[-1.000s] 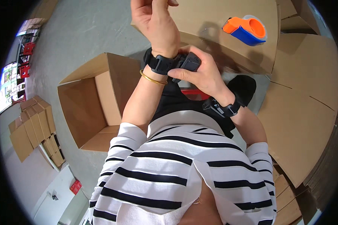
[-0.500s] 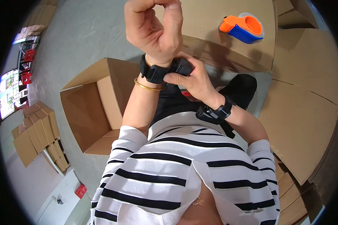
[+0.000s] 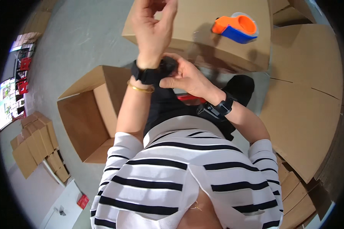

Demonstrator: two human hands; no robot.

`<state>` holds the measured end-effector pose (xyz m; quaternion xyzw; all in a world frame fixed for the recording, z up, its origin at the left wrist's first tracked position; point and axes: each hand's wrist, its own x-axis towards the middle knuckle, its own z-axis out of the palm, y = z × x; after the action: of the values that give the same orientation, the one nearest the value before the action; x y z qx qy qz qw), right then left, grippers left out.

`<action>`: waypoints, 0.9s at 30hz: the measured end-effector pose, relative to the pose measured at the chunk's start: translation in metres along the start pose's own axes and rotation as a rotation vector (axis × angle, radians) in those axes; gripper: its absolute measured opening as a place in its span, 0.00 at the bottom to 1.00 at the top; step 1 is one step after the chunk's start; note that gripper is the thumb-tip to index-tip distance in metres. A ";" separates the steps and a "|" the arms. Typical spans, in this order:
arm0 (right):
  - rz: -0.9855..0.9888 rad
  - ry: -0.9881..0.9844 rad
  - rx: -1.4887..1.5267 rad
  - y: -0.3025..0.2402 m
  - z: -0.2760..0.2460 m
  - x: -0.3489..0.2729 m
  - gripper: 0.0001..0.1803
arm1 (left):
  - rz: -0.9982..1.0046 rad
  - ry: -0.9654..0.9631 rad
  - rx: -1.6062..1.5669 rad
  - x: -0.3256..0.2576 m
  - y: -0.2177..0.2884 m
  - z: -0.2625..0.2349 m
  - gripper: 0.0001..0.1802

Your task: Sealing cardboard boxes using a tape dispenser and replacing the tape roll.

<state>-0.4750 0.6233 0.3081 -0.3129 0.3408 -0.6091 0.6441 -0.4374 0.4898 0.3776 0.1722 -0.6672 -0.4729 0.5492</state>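
Note:
My left hand is raised near the top edge, fingers loosely curled and holding nothing visible; the upper edge cuts off part of them. A black wrist strap with a dark boxy device circles that wrist, above a gold bangle. My right hand is closed on the device, thumb on the near side and fingers partly hidden behind it. Another black strapped device is on my right wrist. Beyond the hands, an orange and blue tape dispenser lies on a closed cardboard box.
An open cardboard box lies on the grey floor to my left. Flat cardboard sheets are stacked at the right. More folded cardboard leans at the far left. Something red shows beyond my lap.
Both hands have shifted slightly left in the view, and the left hand has turned. The right hand stays at the left wrist's device. The boxes and dispenser appear displaced as the view moves.

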 end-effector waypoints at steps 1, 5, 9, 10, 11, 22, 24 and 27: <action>-0.001 0.004 -0.019 -0.010 -0.010 -0.002 0.33 | 0.007 0.008 -0.016 0.001 0.000 -0.005 0.06; -0.259 0.271 -1.499 -0.070 -0.085 -0.013 0.37 | -0.126 -0.386 0.597 -0.002 -0.008 -0.057 0.17; -0.330 0.396 -1.739 -0.118 -0.209 -0.017 0.37 | -0.426 -0.607 0.598 -0.012 -0.028 -0.100 0.17; -0.137 0.389 -1.813 -0.129 -0.219 -0.014 0.35 | -0.453 -0.584 0.624 -0.014 -0.032 -0.111 0.16; -0.149 0.381 -1.813 -0.137 -0.227 -0.015 0.35 | -0.481 -0.561 0.650 -0.016 -0.037 -0.122 0.15; -0.052 0.052 -2.206 -0.138 -0.252 -0.003 0.25 | -0.451 -0.260 1.056 0.025 -0.171 -0.202 0.38; 0.125 0.144 -2.041 -0.149 -0.240 -0.012 0.26 | -0.438 -0.242 1.136 0.018 -0.192 -0.203 0.41; 0.198 0.275 -1.871 -0.148 -0.223 -0.032 0.27 | -0.593 -0.420 0.922 0.006 -0.214 -0.176 0.42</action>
<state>-0.7434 0.6492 0.3029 -0.5972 0.7880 -0.0634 0.1355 -0.3440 0.3022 0.1964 0.4752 -0.8220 -0.2910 0.1178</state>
